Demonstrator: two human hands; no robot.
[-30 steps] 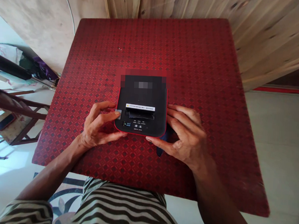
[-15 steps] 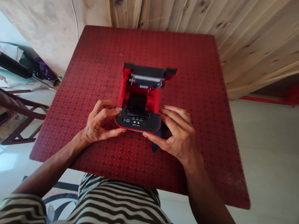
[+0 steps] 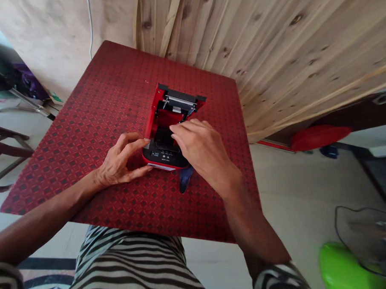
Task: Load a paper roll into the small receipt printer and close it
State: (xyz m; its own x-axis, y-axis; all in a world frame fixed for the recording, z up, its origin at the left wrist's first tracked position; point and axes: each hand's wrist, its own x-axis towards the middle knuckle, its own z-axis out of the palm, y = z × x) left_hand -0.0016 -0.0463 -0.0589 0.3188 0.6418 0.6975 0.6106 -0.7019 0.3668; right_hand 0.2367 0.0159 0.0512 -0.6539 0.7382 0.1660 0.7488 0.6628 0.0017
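Observation:
A small red and black label printer (image 3: 166, 159) sits on the table with its lid (image 3: 181, 97) tipped up, so the inside compartment shows. My left hand (image 3: 122, 160) grips its front left corner, fingers on the top edge and thumb low at the front. Over the right side of the compartment is my right hand (image 3: 202, 151), its fingers bent together with the tips at the opening. Whatever those fingertips hold or touch is hidden from me. A dark blue piece (image 3: 185, 178), perhaps cloth, sticks out by the printer's front right corner.
The table (image 3: 118, 90) has a red patterned cover and stands against a wooden plank wall (image 3: 217, 39). A dark wooden chair (image 3: 7, 149) is at the left. On the floor side at right are a red round object (image 3: 321, 138) and a bright green one (image 3: 347, 270).
My right hand has left the printer's front right side and come up over the open compartment. My left hand stays on the corner. The camera view has turned toward the right.

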